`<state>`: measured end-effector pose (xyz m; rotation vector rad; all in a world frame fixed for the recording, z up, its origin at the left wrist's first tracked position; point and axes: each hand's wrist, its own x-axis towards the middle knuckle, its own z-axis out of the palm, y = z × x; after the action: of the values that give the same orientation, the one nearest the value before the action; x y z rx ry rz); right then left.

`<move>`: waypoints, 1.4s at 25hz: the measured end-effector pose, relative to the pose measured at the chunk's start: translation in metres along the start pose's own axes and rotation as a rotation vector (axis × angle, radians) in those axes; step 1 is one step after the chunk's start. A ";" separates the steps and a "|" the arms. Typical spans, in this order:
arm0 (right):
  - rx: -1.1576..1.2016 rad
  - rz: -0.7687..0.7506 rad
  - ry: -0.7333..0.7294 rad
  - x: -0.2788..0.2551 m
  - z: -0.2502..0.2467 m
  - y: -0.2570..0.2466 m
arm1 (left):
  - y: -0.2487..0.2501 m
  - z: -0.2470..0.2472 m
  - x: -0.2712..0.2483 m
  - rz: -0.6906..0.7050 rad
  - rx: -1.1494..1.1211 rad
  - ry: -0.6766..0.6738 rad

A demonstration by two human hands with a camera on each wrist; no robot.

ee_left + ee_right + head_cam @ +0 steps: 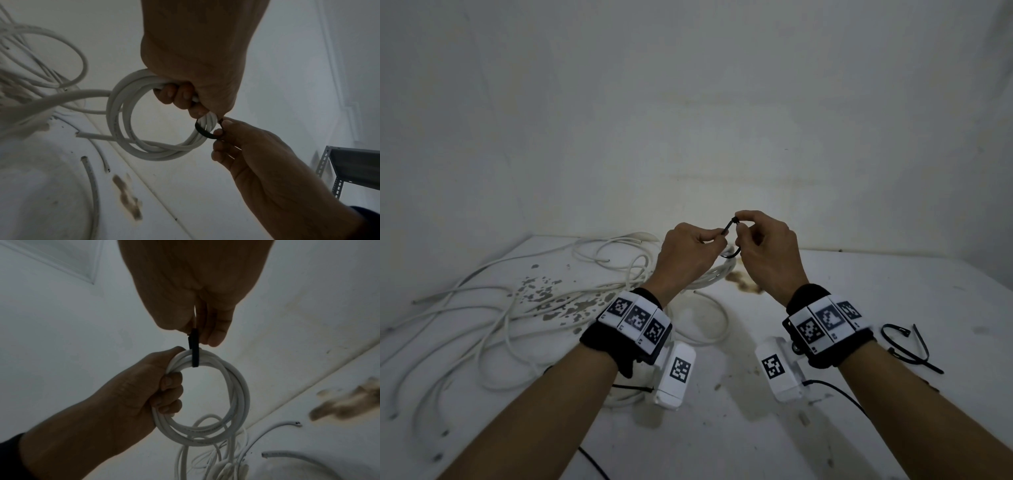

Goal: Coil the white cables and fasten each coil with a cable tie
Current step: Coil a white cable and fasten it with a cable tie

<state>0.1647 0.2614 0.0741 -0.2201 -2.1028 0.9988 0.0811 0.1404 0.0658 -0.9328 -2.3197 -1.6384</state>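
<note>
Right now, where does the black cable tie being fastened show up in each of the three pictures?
Head view: the black cable tie sits at centre, pinched between both hands above the table.
Left wrist view: it loops round the white coil right of centre.
Right wrist view: it hangs from the right hand across the coil's top, at centre.
Shared landmark: the brown stain on the table.

The place is a bare utility or workshop room. A stained white bench (722,428) stands against plain white walls (688,102). A slotted-angle steel shelf (349,164) stands at one side. Loose cables (500,308) and spare ties (907,346) lie on the bench.
</note>
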 end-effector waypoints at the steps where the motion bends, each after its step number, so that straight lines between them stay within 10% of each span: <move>1: -0.006 -0.005 -0.005 0.000 -0.001 0.000 | 0.001 -0.001 0.001 0.003 0.014 -0.008; 25: 0.025 0.027 -0.138 0.000 -0.008 0.000 | 0.027 -0.027 0.005 0.131 0.500 -0.165; 30: 0.527 0.230 -0.290 0.002 -0.021 -0.007 | 0.028 -0.031 0.011 0.211 0.352 -0.192; 35: 0.442 0.134 -0.122 0.008 -0.018 -0.010 | 0.031 -0.040 0.009 0.113 0.088 -0.272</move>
<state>0.1741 0.2689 0.0928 -0.0785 -1.9320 1.5601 0.0823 0.1142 0.1100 -1.3127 -2.4327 -1.4307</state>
